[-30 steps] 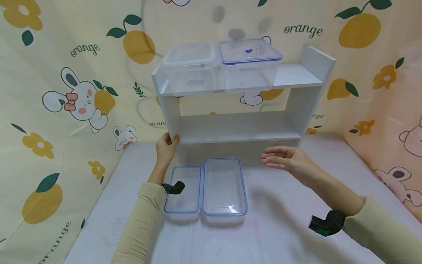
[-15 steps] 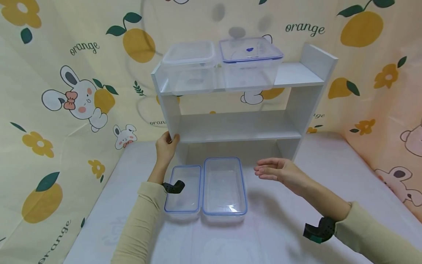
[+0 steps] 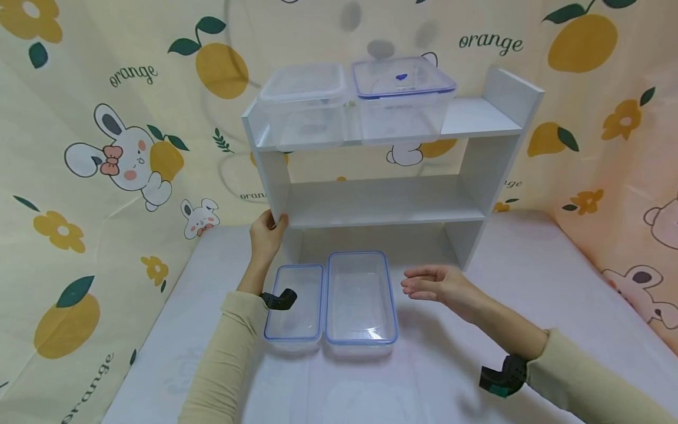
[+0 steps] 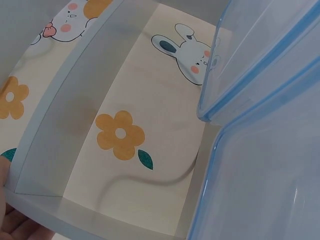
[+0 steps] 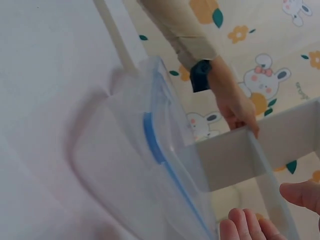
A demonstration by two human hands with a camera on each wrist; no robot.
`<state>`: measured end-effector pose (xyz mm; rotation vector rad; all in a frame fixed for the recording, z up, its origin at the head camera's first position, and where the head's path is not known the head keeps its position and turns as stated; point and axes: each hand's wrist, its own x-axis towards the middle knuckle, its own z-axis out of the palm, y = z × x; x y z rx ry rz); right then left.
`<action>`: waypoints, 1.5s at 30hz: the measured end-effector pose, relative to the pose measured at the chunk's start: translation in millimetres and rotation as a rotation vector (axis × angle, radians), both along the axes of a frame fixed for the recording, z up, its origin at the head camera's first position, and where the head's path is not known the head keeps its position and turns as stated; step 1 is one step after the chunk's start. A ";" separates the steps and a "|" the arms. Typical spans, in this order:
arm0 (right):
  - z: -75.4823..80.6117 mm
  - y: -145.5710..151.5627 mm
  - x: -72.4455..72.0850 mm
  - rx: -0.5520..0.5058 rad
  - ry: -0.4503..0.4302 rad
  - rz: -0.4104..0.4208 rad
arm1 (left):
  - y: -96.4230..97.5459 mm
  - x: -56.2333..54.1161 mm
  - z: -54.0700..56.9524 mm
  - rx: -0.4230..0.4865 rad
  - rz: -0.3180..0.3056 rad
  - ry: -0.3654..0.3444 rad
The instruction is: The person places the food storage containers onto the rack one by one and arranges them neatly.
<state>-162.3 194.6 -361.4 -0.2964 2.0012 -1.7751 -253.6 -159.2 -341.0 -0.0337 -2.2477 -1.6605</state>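
My left hand (image 3: pixel 266 240) grips the left side panel of the white shelf (image 3: pixel 386 200), thumb on the inner side; in the left wrist view its fingers (image 4: pixel 30 227) show at the panel's edge. Just right of the larger clear food container (image 3: pixel 361 297), my right hand (image 3: pixel 444 290) hovers with fingers extended, holding nothing. That blue-rimmed container stands on the table before the shelf's lowest level. Close beside it on the left is a smaller blue-rimmed food container (image 3: pixel 296 303), partly covered by my left wrist camera.
On the shelf top stand a frosted lidded container (image 3: pixel 304 106) and a blue-lidded container (image 3: pixel 405 100). The shelf rests on the white-covered table (image 3: pixel 450 383). A patterned backdrop (image 3: pixel 132 247) rises behind and at both sides.
My right hand has moved left and down, nearer the larger container. The left hand keeps its hold on the shelf, and the containers have not moved.
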 end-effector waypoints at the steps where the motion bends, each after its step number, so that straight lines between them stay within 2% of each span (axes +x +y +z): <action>1: -2.3 -0.4 0.0 0.001 -0.003 0.002 | -0.1 -0.6 -0.1 -0.001 0.001 -0.001; 3: -6.6 -1.0 0.0 0.000 -0.010 0.005 | -1.2 -4.3 -3.3 0.003 0.003 -0.002; 9: -15.9 -1.9 0.9 -0.005 -0.028 0.012 | -9.6 -24.9 -26.5 0.026 0.009 0.004; 15: -26.3 -2.3 2.4 0.002 -0.055 0.011 | -9.8 -28.2 -31.8 0.024 0.020 0.038; 23: -38.5 -4.3 4.5 -0.007 -0.091 -0.004 | -9.7 -26.5 -27.7 0.031 0.011 0.013; 30: -48.2 -7.8 7.2 0.023 -0.101 -0.006 | -0.7 -4.7 -2.7 -0.001 0.004 -0.004; 40: -55.1 -9.5 7.1 0.047 -0.128 -0.032 | -0.1 -1.6 -1.4 0.019 0.003 -0.006; 45: -60.9 -12.5 7.6 0.107 -0.146 -0.037 | 0.0 -0.9 -1.3 0.022 0.000 0.003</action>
